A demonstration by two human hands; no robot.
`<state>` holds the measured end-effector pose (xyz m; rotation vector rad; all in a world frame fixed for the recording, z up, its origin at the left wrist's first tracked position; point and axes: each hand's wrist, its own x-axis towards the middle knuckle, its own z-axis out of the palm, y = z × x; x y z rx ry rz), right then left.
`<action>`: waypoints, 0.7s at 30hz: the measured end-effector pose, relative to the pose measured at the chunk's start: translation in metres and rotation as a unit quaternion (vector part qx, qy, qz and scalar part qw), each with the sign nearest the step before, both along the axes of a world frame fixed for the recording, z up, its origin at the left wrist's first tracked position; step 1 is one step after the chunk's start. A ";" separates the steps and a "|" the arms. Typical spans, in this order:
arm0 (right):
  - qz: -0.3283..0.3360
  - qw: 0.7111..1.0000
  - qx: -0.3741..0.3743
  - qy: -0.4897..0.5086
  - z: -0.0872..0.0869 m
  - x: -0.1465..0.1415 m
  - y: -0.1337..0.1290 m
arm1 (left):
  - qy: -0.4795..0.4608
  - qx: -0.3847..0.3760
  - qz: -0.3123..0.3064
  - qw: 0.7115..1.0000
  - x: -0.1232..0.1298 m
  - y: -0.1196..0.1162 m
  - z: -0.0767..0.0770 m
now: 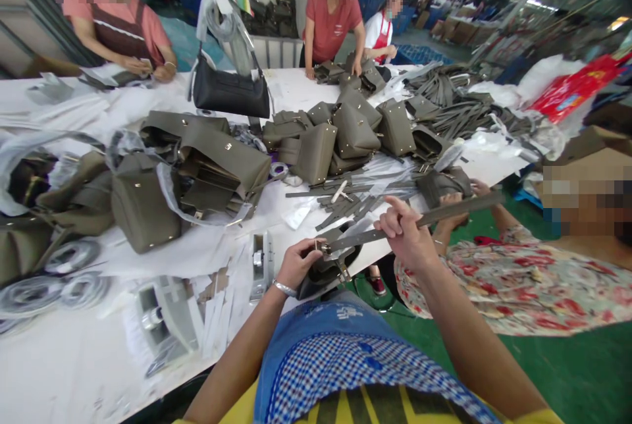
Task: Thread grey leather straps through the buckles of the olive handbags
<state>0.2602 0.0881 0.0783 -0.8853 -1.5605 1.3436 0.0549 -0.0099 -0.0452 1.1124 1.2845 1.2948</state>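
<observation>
A long grey-green bag strap [363,238] stretches between my two hands above the table's near edge. At its metal buckle end, my left hand [297,265] is closed in a pinch. My right hand [407,236] grips the strap further along, index finger raised, and the loose end runs on past it to the right. Directly under the strap, close to my apron, is a grey-green handbag [316,284] with metal fittings; my hands and the strap partly cover it.
Grey-green handbags [311,151] crowd the white table [222,318], with loose strips [340,203], a T-shaped tool [340,191], wrapped coils [83,289] and a grey tape dispenser [165,318]. A black handbag [230,91] hangs behind. A co-worker in a floral top [518,279] sits close on my right; others work opposite.
</observation>
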 end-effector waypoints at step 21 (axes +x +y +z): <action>0.012 0.689 0.350 -0.634 -0.036 -0.017 0.010 | 0.000 -0.011 0.036 0.999 0.003 0.002 0.000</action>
